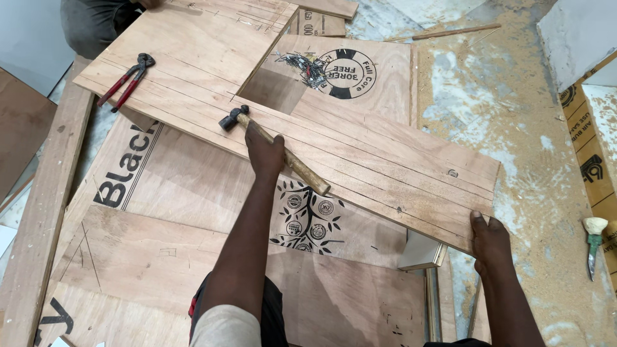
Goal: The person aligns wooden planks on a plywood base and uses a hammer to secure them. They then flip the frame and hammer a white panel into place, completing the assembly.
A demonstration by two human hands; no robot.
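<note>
A dusty concrete floor strewn with sawdust carries overlapping plywood sheets, with a notched plywood board lying across them that bears red-handled pincers, a hammer and, on the sheet showing through the notch, a heap of nails.

Matt, pencil-lined plywood panel; wooden-handled hammer with dark metal head; dusty concrete floor.
</note>
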